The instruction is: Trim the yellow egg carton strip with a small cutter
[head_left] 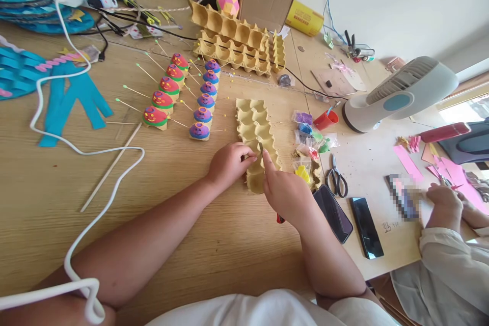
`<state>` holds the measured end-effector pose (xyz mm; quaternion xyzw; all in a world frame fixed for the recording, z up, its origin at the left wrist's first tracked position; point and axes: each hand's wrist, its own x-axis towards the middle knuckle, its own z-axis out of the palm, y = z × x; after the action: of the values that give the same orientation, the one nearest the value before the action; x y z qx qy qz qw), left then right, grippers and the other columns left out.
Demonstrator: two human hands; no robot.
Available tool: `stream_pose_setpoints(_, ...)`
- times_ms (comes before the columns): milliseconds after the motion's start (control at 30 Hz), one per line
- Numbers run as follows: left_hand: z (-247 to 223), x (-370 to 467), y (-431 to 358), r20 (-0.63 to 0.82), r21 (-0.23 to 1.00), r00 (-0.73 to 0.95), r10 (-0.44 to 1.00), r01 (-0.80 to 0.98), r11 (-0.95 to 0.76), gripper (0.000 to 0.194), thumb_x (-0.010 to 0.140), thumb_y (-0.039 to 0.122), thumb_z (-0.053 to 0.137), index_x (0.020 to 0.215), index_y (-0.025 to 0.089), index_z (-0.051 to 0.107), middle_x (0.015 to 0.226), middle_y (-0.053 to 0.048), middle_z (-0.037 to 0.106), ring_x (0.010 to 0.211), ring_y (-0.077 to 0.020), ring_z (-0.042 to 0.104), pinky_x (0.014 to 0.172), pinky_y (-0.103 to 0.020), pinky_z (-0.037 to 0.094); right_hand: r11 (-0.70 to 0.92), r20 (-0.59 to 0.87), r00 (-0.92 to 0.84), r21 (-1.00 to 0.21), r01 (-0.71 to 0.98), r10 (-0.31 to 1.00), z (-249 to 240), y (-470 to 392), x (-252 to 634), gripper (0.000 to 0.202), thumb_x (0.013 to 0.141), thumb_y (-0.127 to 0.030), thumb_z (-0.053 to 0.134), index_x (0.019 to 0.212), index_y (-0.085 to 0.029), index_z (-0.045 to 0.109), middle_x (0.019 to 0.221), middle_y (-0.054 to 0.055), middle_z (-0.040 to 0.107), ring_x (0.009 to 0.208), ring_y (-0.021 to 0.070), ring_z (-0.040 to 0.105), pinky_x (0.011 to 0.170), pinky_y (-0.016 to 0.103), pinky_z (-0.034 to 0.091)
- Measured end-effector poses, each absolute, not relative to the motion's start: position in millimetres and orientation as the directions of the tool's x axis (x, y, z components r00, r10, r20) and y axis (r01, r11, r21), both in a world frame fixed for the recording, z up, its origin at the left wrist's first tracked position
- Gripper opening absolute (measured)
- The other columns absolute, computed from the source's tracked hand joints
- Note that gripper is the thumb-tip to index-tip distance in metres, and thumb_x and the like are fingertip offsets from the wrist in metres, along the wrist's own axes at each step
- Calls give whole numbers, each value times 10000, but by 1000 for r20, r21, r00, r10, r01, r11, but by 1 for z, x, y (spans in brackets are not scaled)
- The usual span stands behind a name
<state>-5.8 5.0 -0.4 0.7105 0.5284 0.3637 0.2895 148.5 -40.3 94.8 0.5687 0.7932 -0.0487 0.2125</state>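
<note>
A yellow egg carton (pixel 247 118), two cups wide, lies on the wooden table in front of me. My left hand (pixel 231 163) pinches its left side. On the other side, my right hand (pixel 284 191) is wrapped round a knife (pixel 261 147), index finger stretched along it. The narrow dark blade meets the carton between the cups, and a red handle end (pixel 280 219) shows below my palm. Beyond my left hand stand two rows of painted carton caterpillars, one red and green (pixel 155 116), one purple and blue (pixel 199 131), with thin stick feelers.
More egg cartons (pixel 233 56) lie at the back. To the right are clay packets (pixel 303 173), scissors (pixel 336 178), two phone-like dark slabs (pixel 367 226) and a white fan (pixel 405 91). A white cable (pixel 114 150) crosses the left side. Another person's hands (pixel 445 198) are at far right.
</note>
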Motion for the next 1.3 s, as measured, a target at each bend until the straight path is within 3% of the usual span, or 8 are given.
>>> stream_pose_setpoints(200,-1,-5,4,203,808,165,965,529,-260,109,870,280,652,835,212,730,867,-13,713,812,-171,635,700,-282,453,333,-416,-255,125,935,873,106,-42,156,633,1006,-315,267,1604,-159,130,823,54,752,692,205,687,535,279,358)
stream_pose_setpoints(467,-1,-5,3,205,825,146,968,507,-251,99,862,260,652,844,215,737,895,-9,726,829,-170,650,752,-291,491,358,-444,-266,137,923,856,131,-56,167,626,1002,-308,303,1602,-193,165,703,10,725,580,169,647,485,277,256)
stream_pose_setpoints(733,0,-5,3,221,820,153,963,506,-268,89,862,247,656,852,218,739,885,-7,728,824,-169,651,729,-293,489,371,-427,-268,177,912,864,128,-59,166,604,999,-307,313,1585,-183,237,693,15,722,541,155,632,461,281,200)
stream_pose_setpoints(1033,0,-5,3,213,814,153,965,518,-262,83,861,253,661,848,219,736,877,-9,725,798,-164,645,721,-294,485,433,-346,-344,222,874,873,116,-67,170,615,1003,-279,284,1592,-142,172,643,4,690,507,153,597,464,299,186)
stream_pose_setpoints(1300,-1,-5,3,213,813,151,965,521,-261,91,860,259,660,844,219,740,881,-9,727,810,-168,646,728,-296,487,421,-364,-324,228,878,873,118,-67,170,617,1005,-295,273,1594,-151,160,662,17,695,526,158,605,466,293,204)
